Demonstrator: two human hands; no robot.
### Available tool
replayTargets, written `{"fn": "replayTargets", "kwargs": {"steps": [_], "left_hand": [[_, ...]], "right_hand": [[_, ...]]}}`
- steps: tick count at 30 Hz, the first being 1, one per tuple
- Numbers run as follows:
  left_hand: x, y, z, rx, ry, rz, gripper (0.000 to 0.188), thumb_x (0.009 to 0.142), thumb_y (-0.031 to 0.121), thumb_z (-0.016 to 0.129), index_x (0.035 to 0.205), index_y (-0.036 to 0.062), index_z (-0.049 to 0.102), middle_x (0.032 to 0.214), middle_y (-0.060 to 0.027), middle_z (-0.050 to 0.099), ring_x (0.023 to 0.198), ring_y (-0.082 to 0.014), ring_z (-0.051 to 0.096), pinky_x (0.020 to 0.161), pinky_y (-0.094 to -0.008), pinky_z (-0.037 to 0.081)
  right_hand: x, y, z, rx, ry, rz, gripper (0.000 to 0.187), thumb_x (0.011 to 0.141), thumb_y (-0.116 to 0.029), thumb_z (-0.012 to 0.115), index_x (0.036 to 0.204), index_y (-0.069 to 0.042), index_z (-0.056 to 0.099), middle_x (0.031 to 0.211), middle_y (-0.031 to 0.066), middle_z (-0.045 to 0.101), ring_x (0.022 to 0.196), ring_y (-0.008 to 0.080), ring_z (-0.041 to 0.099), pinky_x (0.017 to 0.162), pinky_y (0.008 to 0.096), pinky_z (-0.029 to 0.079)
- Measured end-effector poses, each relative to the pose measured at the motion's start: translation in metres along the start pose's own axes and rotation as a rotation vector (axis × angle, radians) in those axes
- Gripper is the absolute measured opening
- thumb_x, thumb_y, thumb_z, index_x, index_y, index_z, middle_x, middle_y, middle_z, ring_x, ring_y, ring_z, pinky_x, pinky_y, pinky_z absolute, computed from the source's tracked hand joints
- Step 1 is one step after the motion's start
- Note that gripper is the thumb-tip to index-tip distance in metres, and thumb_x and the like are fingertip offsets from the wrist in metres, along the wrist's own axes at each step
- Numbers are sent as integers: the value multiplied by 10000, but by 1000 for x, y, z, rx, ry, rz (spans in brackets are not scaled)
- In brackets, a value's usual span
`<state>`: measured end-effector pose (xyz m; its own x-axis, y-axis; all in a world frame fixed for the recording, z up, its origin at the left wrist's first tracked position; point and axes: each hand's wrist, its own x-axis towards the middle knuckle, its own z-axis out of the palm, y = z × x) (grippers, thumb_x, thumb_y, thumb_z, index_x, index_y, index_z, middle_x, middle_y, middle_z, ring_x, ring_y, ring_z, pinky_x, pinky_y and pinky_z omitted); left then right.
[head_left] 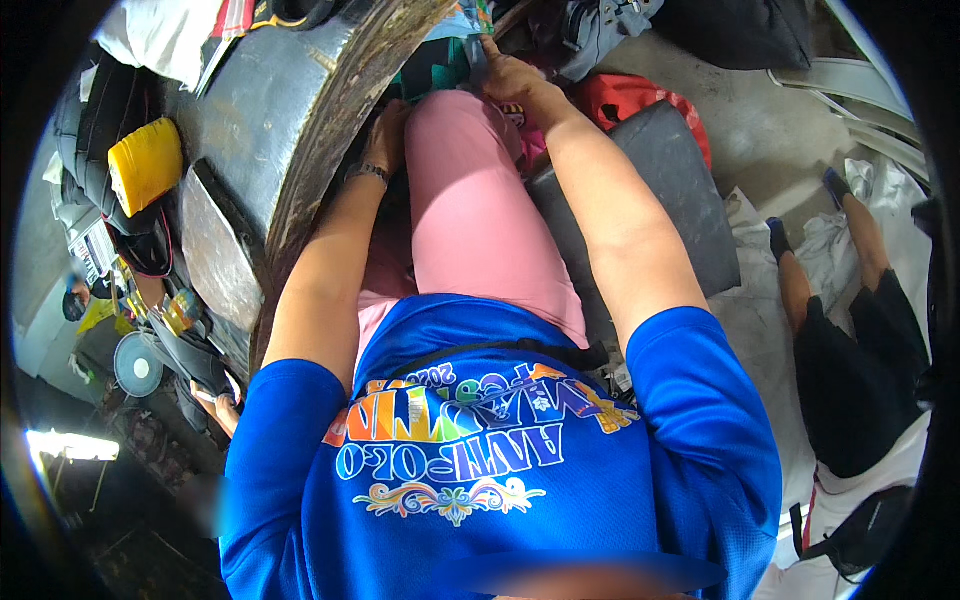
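My left hand (390,133) reaches down between the worn dark table edge and my knee, in pink trousers. A dark bracelet or watch (371,173) is on that wrist, and the fingers are mostly hidden. Beyond the knee, my right hand (512,78) stretches its index finger up against a light blue printed sheet or bag (462,22). Its other fingers are partly out of sight. Dark green fabric (436,66) lies between the two hands. A bright pink printed item (534,140) shows beneath my right forearm.
The dark table (235,110) curves along my left, with a yellow container (146,165) and a black bag (112,100) beyond. A dark grey slab (655,190) and a red bag (625,98) sit right. Another person's legs (850,340) stretch out farther right.
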<state>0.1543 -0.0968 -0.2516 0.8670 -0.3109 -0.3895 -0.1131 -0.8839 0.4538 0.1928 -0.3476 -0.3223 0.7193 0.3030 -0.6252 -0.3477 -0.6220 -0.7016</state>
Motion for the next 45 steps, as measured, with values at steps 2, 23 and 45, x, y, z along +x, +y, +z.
{"fn": "replayTargets", "kwargs": {"steps": [2, 23, 45], "left_hand": [[-6, 1, 5, -41, 25, -35, 237, 933, 213, 616, 1112, 82, 700, 1176, -202, 642, 1087, -426, 632, 907, -485, 522], [-12, 2, 12, -191, 8, -299, 519, 979, 368, 484, 1322, -5, 596, 1310, -286, 626, 1245, -444, 586, 1020, -471, 469], [3, -3, 12, -201, 83, 40, 264, 913, 57, 568, 1137, 9, 699, 1129, -161, 681, 1097, -313, 659, 931, -372, 522]], "right_hand": [[7, 2, 5, -3, 80, -39, 814, 930, -194, 511, 1652, -191, 135, 1357, 240, 635, 1216, 381, 652, 1019, 451, 503], [60, -33, -15, 160, 1040, -467, 116, 902, -121, 592, 978, -104, 678, 1045, 187, 682, 960, 425, 661, 781, 518, 540], [0, -74, -22, -386, 140, -474, 509, 906, -173, 587, 1413, -195, 560, 1444, 160, 540, 1335, 391, 509, 1090, 514, 431]]}}
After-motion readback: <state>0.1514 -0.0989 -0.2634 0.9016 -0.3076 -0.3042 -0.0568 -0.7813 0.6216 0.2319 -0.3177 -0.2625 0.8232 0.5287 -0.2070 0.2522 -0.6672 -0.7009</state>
